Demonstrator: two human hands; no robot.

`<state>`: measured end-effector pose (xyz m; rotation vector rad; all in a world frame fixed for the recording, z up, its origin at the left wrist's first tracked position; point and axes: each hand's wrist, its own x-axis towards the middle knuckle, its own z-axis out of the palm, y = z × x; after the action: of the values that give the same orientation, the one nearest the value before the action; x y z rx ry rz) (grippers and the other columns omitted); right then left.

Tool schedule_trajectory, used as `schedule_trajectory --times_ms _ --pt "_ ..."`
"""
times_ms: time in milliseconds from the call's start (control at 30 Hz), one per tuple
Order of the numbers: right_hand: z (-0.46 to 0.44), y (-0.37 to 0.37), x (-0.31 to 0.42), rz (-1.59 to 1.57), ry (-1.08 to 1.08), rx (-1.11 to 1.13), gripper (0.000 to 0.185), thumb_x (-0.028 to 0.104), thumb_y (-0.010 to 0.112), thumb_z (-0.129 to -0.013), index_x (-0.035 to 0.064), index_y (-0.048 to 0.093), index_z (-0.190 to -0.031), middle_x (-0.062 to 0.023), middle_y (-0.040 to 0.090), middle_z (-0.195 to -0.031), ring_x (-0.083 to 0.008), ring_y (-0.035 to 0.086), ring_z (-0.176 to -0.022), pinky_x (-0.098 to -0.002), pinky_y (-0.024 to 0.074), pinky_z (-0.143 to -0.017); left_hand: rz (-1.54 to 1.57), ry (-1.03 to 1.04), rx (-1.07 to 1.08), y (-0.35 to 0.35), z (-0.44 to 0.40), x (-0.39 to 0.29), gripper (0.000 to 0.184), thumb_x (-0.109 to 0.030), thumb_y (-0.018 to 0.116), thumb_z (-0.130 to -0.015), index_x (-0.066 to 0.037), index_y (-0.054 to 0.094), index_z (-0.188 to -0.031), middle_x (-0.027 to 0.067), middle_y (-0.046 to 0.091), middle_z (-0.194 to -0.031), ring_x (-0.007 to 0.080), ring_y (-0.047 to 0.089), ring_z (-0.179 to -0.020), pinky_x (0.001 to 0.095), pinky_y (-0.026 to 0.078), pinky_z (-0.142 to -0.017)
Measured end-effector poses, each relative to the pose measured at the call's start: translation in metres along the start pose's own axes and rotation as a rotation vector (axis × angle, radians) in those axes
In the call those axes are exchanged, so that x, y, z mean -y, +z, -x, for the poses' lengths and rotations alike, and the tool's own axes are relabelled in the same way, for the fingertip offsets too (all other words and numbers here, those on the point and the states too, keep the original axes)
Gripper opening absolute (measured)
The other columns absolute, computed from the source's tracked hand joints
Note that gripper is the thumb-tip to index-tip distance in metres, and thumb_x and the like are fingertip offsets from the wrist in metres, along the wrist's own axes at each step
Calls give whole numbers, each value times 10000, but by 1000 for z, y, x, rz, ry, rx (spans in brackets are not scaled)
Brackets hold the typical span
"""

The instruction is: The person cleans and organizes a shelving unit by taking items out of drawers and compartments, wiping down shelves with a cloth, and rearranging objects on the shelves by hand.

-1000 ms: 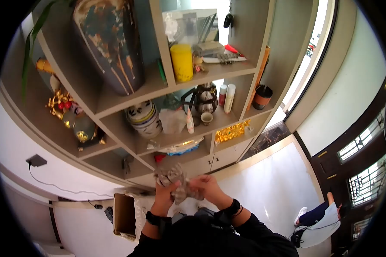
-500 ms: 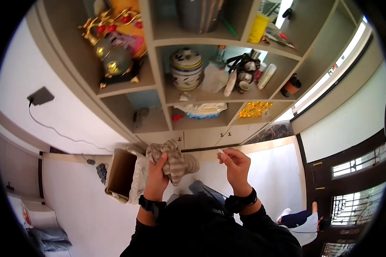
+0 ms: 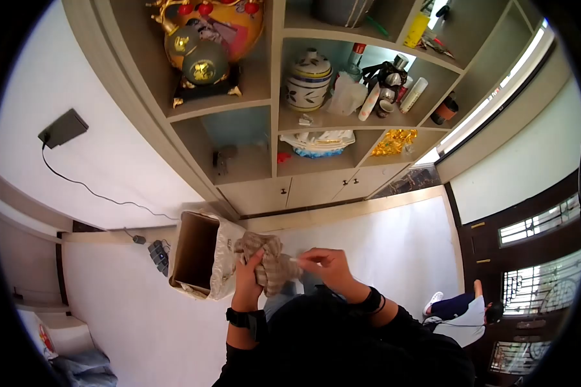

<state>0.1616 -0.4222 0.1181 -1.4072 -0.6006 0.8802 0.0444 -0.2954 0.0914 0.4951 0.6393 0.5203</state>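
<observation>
A bunched, striped beige-brown cloth [image 3: 272, 264] hangs in front of my body, low in the view. My left hand [image 3: 248, 278] is closed round its left side, thumb on top. At the cloth's right side, my right hand [image 3: 329, 266] pinches a small whitish piece [image 3: 295, 260] between thumb and fingertips; what it is cannot be made out. Just left of the cloth stands an open bin [image 3: 199, 248] with a pale plastic lining folded over its right rim.
Ahead is a shelf unit [image 3: 274, 97] with a lidded jar [image 3: 308, 80], gourd ornaments [image 3: 203, 63] and bottles. A power strip [image 3: 158, 257] lies left of the bin. Another person [image 3: 461, 313] is at the lower right near a dark door [image 3: 478, 251].
The view has turned down and left. My right hand moved from the cloth out to the right with a small piece, then came back beside the cloth. My left hand kept its hold.
</observation>
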Motion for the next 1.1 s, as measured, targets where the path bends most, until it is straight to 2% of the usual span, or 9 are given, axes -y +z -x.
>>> schedule_trajectory --times_ms 267,400,500,633,700,800,867,967,1100 --pt "-11 35 -84 442 18 303 137 77 610 -641 5 589 -755 -121 561 -710 -227 549 -624 -265 422 -530 65 -31 -133 -69 14 38 311 -71 579 -724 1 459 -1001 82 538 -899 168 537 -809 267 453 -686" --pt "-12 37 -147 387 285 484 123 57 599 -681 3 578 -790 -84 561 -741 -155 550 -669 -249 426 -577 -51 -128 -349 -137 15 99 346 4 565 -704 15 445 -1029 119 539 -950 203 545 -841 301 458 -717" --pt "8 24 -207 150 624 304 272 145 605 -725 16 531 -952 -97 578 -761 -152 573 -713 -226 437 -614 -100 -139 -473 -181 16 144 332 6 558 -709 15 443 -1020 117 536 -938 200 544 -836 303 460 -708" --pt "39 -78 -331 1175 319 368 408 312 530 -770 -21 484 -1001 -170 538 -890 -273 527 -825 -358 439 -685 125 -117 -740 -221 13 169 296 -69 525 -751 0 422 -1020 108 510 -948 200 530 -832 296 454 -686" --pt "59 -118 -343 1561 718 696 439 397 500 -759 -5 502 -937 -191 520 -866 -338 491 -833 -419 419 -690 158 -35 -824 -244 11 180 305 -98 526 -753 -10 421 -1026 104 500 -969 203 512 -874 313 439 -728" --pt "76 -146 -345 1632 625 747 361 358 455 -789 17 502 -900 -162 523 -810 -313 513 -760 -386 438 -615 343 11 -953 -250 -2 183 304 -81 559 -738 -24 415 -999 78 490 -927 172 502 -840 276 426 -711" --pt "67 -154 -341 1446 519 1290 232 247 433 -781 53 511 -882 -110 539 -795 -263 544 -696 -363 445 -573 392 -21 -996 -253 -9 195 323 -88 563 -737 -29 405 -1013 80 484 -940 175 499 -848 281 424 -720" --pt "75 -188 -341 1040 342 1510 146 175 417 -770 84 515 -828 -78 540 -715 -240 544 -597 -340 434 -485 408 -105 -983 -261 -21 227 379 -111 589 -720 -37 383 -1030 89 474 -959 180 493 -861 285 421 -729" --pt "38 -162 -320 837 633 2253 235 217 387 -826 31 485 -930 -104 542 -831 -214 551 -723 -293 456 -573 293 -187 -812 -270 -35 260 398 -191 553 -752 -40 368 -1070 91 483 -984 187 504 -874 306 440 -730"
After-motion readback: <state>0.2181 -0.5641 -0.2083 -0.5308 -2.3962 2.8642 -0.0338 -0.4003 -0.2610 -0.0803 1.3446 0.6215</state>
